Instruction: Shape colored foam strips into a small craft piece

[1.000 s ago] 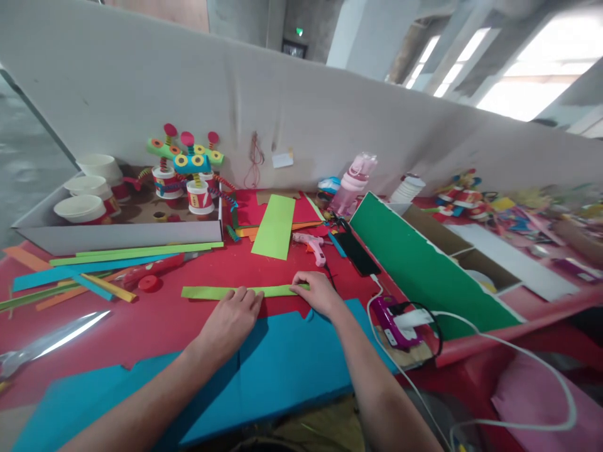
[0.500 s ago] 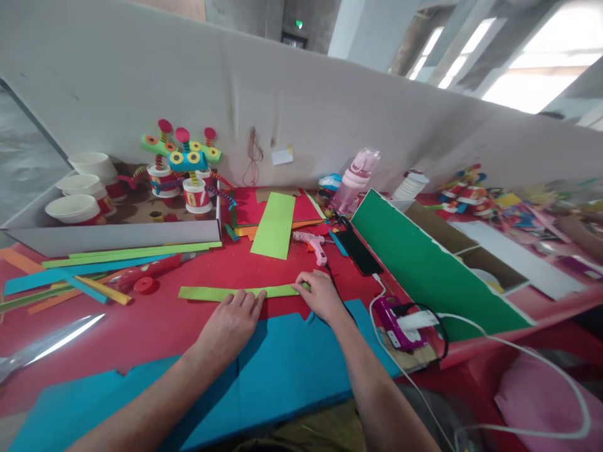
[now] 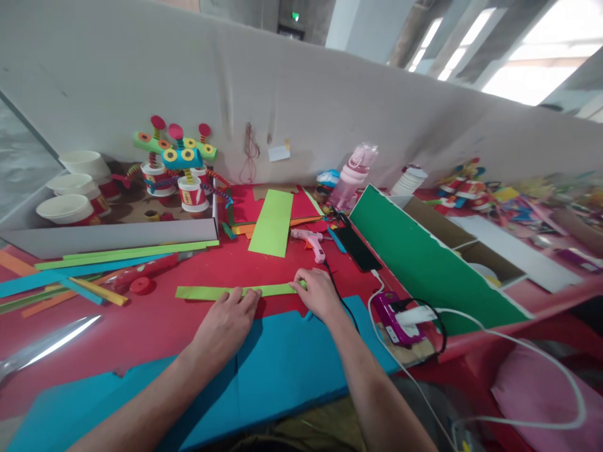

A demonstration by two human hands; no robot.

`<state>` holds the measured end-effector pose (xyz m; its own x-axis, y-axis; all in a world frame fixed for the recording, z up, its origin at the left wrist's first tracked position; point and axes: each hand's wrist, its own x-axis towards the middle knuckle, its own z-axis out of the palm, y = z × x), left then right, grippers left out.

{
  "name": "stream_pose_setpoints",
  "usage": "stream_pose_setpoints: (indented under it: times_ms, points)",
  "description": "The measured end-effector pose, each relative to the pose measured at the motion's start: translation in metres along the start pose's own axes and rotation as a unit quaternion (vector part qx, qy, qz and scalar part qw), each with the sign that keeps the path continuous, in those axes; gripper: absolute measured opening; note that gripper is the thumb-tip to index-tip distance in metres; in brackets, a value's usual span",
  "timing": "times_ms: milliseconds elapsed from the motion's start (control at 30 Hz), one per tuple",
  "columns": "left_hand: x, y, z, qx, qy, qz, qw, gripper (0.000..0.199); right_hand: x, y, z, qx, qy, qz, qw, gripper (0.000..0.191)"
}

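A light green paper strip (image 3: 200, 293) lies across the red table in front of me, its right end curled up small. My right hand (image 3: 315, 292) is closed in a pinch on that curled end. My left hand (image 3: 230, 320) rests on the middle of the strip with its fingers a little apart, pressing it to the table; the thumb is hidden. Below both hands is a large blue sheet (image 3: 287, 351). Beyond the strip lie a wider light green paper piece (image 3: 272, 223) and a pink glue gun (image 3: 311, 242).
At the left are loose paper strips (image 3: 141, 250), scissors (image 3: 51, 339) and a box (image 3: 113, 238) with paper cups and figures. A phone (image 3: 357, 248), purple power socket (image 3: 398, 320), green-sided box (image 3: 424, 263) and pink bottle (image 3: 355, 176) stand right. White cables cross there.
The view has shifted slightly. Both hands stay at the same places on the green strip, with the right fingers moving a little at its curled end.
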<state>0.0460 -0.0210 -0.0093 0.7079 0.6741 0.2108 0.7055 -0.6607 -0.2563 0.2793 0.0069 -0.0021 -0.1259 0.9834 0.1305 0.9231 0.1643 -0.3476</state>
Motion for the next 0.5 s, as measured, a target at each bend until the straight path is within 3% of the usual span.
stream_pose_setpoints:
  times_ms: [333, 400, 500]
  points:
    - [0.003, -0.001, -0.008, -0.013, -0.028, -0.005, 1.0, 0.042, 0.001, 0.013, 0.004, -0.04, 0.054, 0.03, 0.997, 0.024]
    - [0.003, -0.001, -0.007, -0.011, -0.027, -0.004, 1.0, 0.042, -0.003, 0.013, -0.002, -0.071, 0.097, 0.047, 0.992, 0.023]
    - [0.003, -0.001, -0.006, -0.004, -0.027, -0.001, 1.0, 0.042, -0.017, 0.0, -0.013, -0.094, 0.213, 0.05, 0.971, 0.025]
